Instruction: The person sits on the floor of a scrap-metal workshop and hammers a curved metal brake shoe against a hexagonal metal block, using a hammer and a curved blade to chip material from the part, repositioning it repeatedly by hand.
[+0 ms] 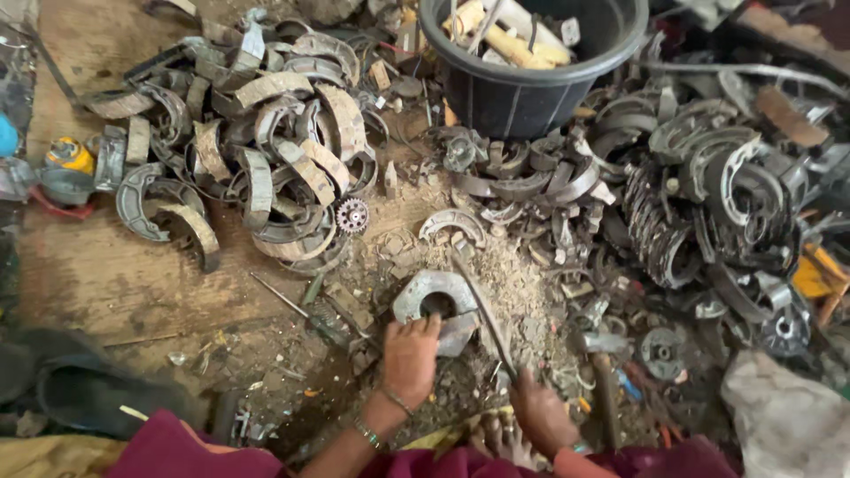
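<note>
My left hand [410, 358] rests on the near edge of a curved grey metal brake shoe [431, 294] lying on a dusty wooden floor, holding it down. My right hand [540, 412] is closed around the lower end of a long thin metal rod [482, 310], which slants up and to the left across the brake shoe. Both wrists wear thin bracelets, and dark red sleeves show at the bottom. Grey dust and crumbled lining lie around the shoe.
A heap of worn brake shoes [266, 150] lies upper left, and a second pile of metal parts [708, 195] upper right. A black plastic tub [531, 80] stands at the top. A small gear [352, 215], a hammer [606, 389] and a yellow tool [69, 155] lie nearby.
</note>
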